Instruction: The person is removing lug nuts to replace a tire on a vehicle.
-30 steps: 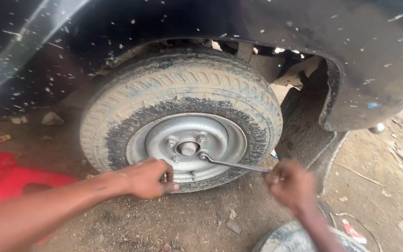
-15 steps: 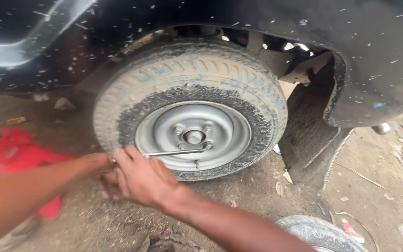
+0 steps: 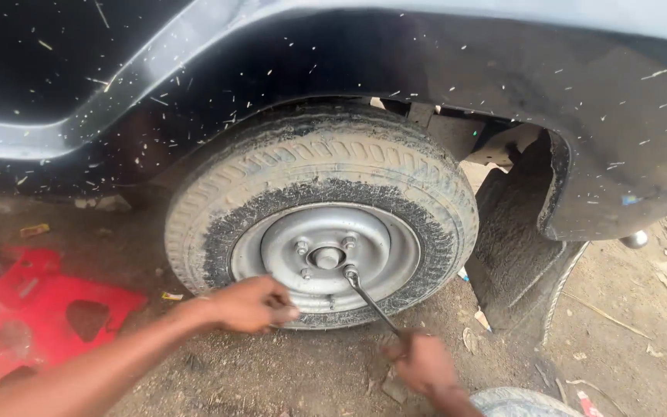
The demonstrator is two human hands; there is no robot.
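While its socket end is seated on a lower wheel nut, the wrench (image 3: 372, 303) (slim, stiff steel, probably light) is gripped at its far handle end by the closed right hand (image 3: 420, 361). The tyre's (image 3: 326, 166) bottom edge is touched by the left hand (image 3: 252, 303), fingers curled. A red stand (image 3: 36, 309) lies nearby.

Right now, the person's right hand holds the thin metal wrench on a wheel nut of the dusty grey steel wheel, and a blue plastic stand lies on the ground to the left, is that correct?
Not quite: the plastic stand is red, not blue, as the head view shows. The rest holds: the right hand grips the thin metal wrench, set on a nut of the dusty grey steel wheel, and the stand lies on the ground to the left.
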